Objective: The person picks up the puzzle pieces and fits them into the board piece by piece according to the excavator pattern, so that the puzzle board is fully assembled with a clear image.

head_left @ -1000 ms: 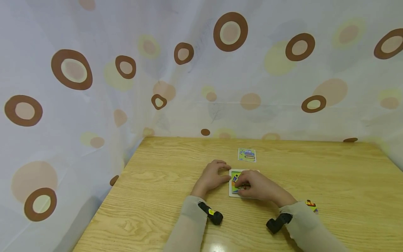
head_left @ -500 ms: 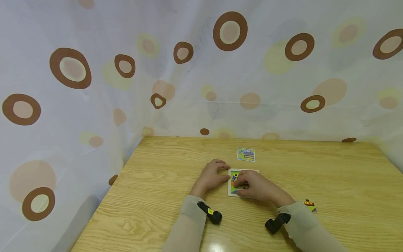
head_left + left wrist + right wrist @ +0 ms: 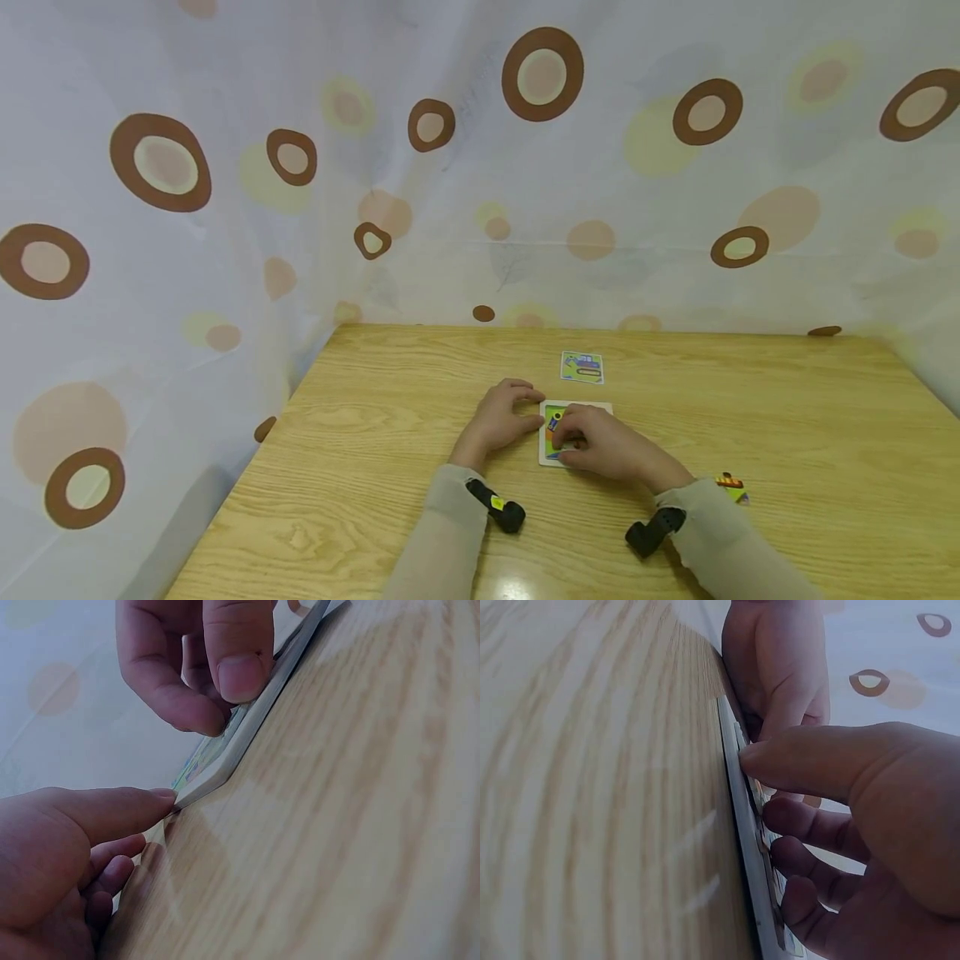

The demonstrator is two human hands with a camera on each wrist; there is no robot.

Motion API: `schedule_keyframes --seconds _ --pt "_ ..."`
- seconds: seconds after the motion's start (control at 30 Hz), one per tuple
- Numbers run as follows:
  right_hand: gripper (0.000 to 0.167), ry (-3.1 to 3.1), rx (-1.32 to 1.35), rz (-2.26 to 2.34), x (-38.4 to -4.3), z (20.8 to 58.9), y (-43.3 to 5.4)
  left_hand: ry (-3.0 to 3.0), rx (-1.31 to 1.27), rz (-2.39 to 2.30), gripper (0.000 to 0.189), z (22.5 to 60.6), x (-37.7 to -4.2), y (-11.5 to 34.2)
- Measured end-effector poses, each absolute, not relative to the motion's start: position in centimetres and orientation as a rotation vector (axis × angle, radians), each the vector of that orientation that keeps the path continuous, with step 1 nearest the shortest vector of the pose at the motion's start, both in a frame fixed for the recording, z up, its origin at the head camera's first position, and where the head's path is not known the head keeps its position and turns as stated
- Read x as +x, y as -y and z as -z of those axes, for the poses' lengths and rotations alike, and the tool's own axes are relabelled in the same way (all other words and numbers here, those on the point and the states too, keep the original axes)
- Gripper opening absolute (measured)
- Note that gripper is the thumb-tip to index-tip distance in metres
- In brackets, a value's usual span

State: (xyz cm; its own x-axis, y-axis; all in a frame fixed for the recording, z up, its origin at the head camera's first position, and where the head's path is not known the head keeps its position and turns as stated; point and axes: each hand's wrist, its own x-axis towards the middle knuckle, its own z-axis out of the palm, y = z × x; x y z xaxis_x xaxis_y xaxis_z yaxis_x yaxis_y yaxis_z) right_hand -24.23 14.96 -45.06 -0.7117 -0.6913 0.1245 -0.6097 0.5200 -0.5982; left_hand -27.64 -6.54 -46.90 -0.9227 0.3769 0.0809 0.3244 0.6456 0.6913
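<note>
A small white-framed jigsaw board (image 3: 542,454) with a bright green, orange and blue picture lies flat on the wooden table. My left hand (image 3: 498,419) rests at its left edge. In the left wrist view the left thumb (image 3: 124,812) lies straight against the frame's corner. Over the board, my right hand (image 3: 607,444) has its fingers curled and its thumb down on the picture, pinching a puzzle piece that is mostly hidden under them. The right wrist view shows the right thumb (image 3: 802,757) and fingertips touching thin pieces inside the frame.
A square picture card (image 3: 582,367) with a purple digger lies behind the board. Partly covered by the right sleeve, a loose colourful piece (image 3: 730,487) lies on the table (image 3: 825,433). A patterned curtain (image 3: 450,183) hangs behind and at the left.
The whole head view has shifted slightly, so everything sits a little further left. Both hands keep nearly the same place on the board.
</note>
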Motion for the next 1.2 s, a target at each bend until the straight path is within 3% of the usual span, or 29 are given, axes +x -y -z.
schedule_keyframes --seconds 0.67,1.2 --pt "0.018 -2.589 -1.114 0.983 -24.22 44.86 -15.16 -2.775 0.600 -1.159 0.033 46.83 -27.52 6.55" --pt "0.011 -2.573 -1.160 0.985 -24.29 44.33 -15.55 -2.776 0.607 -1.149 0.034 46.98 -27.59 6.58"
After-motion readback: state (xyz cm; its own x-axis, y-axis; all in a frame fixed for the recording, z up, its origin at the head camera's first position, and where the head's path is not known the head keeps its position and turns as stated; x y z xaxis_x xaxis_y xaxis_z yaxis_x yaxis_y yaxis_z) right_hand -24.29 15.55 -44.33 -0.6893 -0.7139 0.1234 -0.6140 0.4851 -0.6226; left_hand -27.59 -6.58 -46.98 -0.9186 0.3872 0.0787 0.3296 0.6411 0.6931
